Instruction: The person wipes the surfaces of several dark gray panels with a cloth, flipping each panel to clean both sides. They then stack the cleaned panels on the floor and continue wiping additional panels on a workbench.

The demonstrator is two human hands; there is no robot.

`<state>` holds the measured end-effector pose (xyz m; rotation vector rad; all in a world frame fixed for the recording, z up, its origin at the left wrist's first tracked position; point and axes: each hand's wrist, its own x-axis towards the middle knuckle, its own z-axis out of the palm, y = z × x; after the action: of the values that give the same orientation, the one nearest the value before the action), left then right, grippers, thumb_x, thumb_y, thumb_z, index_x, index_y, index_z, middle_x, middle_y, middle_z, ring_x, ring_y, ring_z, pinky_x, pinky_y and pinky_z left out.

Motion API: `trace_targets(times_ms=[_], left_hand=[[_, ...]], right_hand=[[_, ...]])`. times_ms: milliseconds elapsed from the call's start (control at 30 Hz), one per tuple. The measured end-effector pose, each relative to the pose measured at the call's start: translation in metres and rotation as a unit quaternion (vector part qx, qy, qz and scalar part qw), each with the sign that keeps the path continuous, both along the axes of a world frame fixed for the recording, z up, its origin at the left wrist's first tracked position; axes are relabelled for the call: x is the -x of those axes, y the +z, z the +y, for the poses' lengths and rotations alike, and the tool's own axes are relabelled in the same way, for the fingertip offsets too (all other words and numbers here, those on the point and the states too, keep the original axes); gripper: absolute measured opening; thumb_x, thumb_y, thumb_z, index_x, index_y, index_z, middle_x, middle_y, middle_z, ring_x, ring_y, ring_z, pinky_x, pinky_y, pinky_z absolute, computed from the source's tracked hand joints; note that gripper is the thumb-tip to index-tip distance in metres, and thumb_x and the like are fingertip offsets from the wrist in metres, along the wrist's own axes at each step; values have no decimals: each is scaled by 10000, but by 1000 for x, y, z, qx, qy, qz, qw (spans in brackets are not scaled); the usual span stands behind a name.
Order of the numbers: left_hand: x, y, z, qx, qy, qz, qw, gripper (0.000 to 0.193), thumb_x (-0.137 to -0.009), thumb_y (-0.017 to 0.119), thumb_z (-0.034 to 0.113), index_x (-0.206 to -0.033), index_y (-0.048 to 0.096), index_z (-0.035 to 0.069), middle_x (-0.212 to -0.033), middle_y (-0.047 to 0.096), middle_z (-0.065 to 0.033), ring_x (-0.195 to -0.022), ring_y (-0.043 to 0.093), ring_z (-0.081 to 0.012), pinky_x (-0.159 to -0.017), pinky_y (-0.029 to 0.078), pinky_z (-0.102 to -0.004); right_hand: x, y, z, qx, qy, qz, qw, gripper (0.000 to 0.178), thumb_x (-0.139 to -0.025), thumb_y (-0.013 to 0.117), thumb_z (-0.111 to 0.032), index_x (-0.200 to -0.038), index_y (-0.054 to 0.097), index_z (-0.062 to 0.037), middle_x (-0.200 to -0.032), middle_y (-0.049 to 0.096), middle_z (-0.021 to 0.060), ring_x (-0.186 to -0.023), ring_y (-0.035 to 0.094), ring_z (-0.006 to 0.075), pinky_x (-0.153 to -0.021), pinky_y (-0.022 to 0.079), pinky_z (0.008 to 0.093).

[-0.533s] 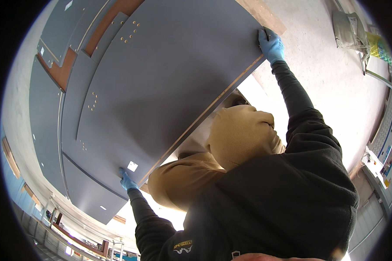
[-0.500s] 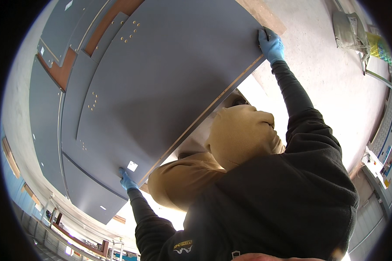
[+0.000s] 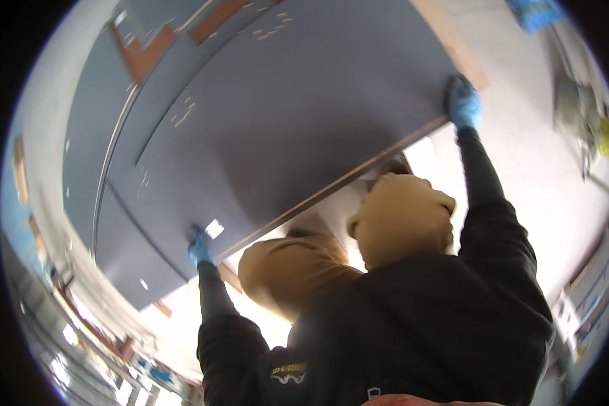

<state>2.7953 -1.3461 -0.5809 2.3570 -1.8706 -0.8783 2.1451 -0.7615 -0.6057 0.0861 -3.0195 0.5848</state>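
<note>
A large dark grey panel (image 3: 298, 122) stretches in front of me, its near long edge raw and wood-coloured. My left hand (image 3: 199, 249), in a blue glove, grips the panel's left end close to the near corner, beside a white label (image 3: 214, 229). At the other end my right hand (image 3: 464, 108), also in a blue glove with a dark palm side, is closed over the near right corner. The fingertips under the panel are hidden. Groups of small holes (image 3: 183, 111) mark its surface, blurred by motion.
More grey panels (image 3: 88, 169) lie beneath and beyond at the left, with brown boards (image 3: 142, 57) among them. My bent knees (image 3: 406, 216) are close to the near edge. A greyish sack (image 3: 575, 101) stands on the floor at the far right.
The view has swung, so panel, hands and floor sit differently in it and look smeared. Both hands keep their hold on the panel. A blue item has come into view at the upper right.
</note>
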Motion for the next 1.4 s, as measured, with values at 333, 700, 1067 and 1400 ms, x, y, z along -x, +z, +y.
trace_targets(times_ms=[333,700,1067,1400], left_hand=[[-25,-12,26,259,193,-8,946,765,-909,714,509,-1357,622,-104,-1344,678,-270,-1228,658,-391,-1056,510,-451],[-30,-20,104,-44,514,336,788,562,-1007,613,570,-1350,624,126,-1363,646,-76,-1115,630,-246,-975,458,-560],[-28,-31,111,50,505,433,745,467,-1042,617,428,-1334,644,64,-1353,677,-110,-1126,666,-289,-907,564,-458],[-69,-58,102,-23,423,475,771,409,-1045,537,386,-1301,682,102,-1314,713,-111,-1151,699,-324,-976,592,-495]], right_hand=[[29,-19,30,48,67,-85,993,538,-1092,509,-414,-1388,644,14,-1318,705,249,-1206,686,376,-1015,539,432],[85,-10,35,-34,156,5,987,662,-1082,526,-486,-1483,552,40,-1483,606,238,-1353,605,346,-1120,480,411],[80,-37,-2,5,127,-62,990,654,-1085,476,-505,-1480,553,11,-1463,608,252,-1339,594,409,-1124,479,451],[55,-19,-21,1,78,-35,996,543,-1052,547,-433,-1438,597,-55,-1281,711,257,-1206,678,429,-1002,541,487]])
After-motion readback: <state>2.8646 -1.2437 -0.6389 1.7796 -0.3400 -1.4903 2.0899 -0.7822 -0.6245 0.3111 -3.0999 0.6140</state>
